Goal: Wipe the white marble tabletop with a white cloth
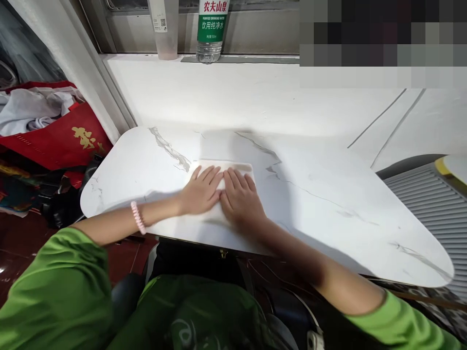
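Observation:
A thin, off-white square sheet (242,167) lies flat on the white marble-patterned table (321,180); whether it is paper or cloth I cannot tell. My left hand (202,190) rests palm down on its left part, fingers stretched out and slightly spread. On the right part, my right hand (241,197) also lies flat with its fingers extended. The two thumbs meet near the middle of the sheet. Both hands cover much of it, so its centre is hidden. A pink coiled band (137,218) circles my left wrist.
On the ledge behind the table stand a water bottle (210,39) and a translucent cup (165,41). To the left is a red bag (62,129) stuffed with white fabric. A grey ribbed surface (419,194) borders the table's right side. The upper right corner is pixelated.

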`<state>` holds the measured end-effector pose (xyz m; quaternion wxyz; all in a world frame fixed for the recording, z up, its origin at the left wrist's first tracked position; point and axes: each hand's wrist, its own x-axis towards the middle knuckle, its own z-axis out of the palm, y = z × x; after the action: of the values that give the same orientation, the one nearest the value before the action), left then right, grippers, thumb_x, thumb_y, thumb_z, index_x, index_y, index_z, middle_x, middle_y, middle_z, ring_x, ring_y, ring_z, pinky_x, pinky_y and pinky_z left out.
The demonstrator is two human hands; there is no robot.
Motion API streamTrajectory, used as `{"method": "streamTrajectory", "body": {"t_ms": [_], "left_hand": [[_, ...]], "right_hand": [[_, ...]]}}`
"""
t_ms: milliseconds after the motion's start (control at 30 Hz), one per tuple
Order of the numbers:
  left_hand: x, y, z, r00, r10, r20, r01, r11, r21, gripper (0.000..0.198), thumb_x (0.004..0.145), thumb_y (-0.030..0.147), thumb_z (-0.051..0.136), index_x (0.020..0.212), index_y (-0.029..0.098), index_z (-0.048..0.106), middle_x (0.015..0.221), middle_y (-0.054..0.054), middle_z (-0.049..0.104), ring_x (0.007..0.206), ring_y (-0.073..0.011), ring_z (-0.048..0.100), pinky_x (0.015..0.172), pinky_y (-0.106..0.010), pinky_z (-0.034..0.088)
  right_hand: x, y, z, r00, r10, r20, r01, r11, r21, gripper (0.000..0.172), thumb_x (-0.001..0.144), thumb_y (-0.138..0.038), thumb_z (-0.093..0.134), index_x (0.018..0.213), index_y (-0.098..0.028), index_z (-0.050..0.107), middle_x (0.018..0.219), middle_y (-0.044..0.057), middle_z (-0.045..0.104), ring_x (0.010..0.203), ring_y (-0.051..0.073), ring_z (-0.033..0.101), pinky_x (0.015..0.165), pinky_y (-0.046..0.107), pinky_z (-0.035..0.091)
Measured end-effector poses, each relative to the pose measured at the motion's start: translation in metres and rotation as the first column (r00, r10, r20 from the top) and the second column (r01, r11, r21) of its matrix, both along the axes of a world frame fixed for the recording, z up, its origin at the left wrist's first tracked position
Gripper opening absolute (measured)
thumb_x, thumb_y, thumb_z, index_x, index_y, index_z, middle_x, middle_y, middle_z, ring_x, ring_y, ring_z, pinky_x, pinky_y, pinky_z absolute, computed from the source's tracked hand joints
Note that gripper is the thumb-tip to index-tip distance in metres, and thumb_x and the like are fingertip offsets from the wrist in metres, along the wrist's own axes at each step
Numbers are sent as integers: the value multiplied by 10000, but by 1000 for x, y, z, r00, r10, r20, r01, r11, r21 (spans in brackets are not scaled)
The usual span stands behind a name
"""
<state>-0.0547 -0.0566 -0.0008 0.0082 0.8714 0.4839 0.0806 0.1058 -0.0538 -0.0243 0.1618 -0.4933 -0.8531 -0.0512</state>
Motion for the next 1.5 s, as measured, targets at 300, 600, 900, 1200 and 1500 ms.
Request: {"method": "streamTrajectory", "body": {"t_ms": [300,600,900,1200,1500], "left_hand": [[-3,-72,8,995,99,-23,-100,994,-38,559,994,256,262,1487,16,370,1571,-198,373,1491,-330,278,1214,-559,190],[-47,67,5,985,175,15,-174,984,-41,561,945,197,313,1477,36,388,1564,-181,396,1473,-289,320,1222,-509,180],[-76,186,-1,987,154,46,-151,987,-53,542,940,192,319,1471,110,395,1571,-130,398,1470,-221,317,1226,-442,176],[-68,162,3,979,202,15,-200,977,-73,543,974,208,310,1500,83,362,1607,-147,329,1495,-245,268,1231,-467,148],[-72,16,4,998,38,-46,-40,999,-26,549,1003,286,301,1497,50,344,1603,-194,313,1506,-300,240,1231,-503,138]], "right_hand": [[-6,-50,7,986,165,31,-164,986,-12,574,921,-206,328,1440,-6,466,1510,190,473,1439,296,371,1198,489,275],[-65,87,4,994,55,-95,-61,996,-57,553,919,-173,292,1401,-2,502,1469,209,515,1388,309,432,1170,491,280],[-94,196,-3,982,7,-187,-12,1000,-26,481,898,-155,316,1292,-51,572,1389,202,587,1324,310,485,1119,501,305],[-87,178,-2,981,30,-192,-39,998,-42,519,916,-157,308,1369,-27,527,1452,203,535,1386,299,438,1151,512,282],[-69,25,-2,985,91,-146,-87,995,38,539,950,-210,303,1405,2,500,1469,206,515,1400,296,434,1171,490,288]]}}
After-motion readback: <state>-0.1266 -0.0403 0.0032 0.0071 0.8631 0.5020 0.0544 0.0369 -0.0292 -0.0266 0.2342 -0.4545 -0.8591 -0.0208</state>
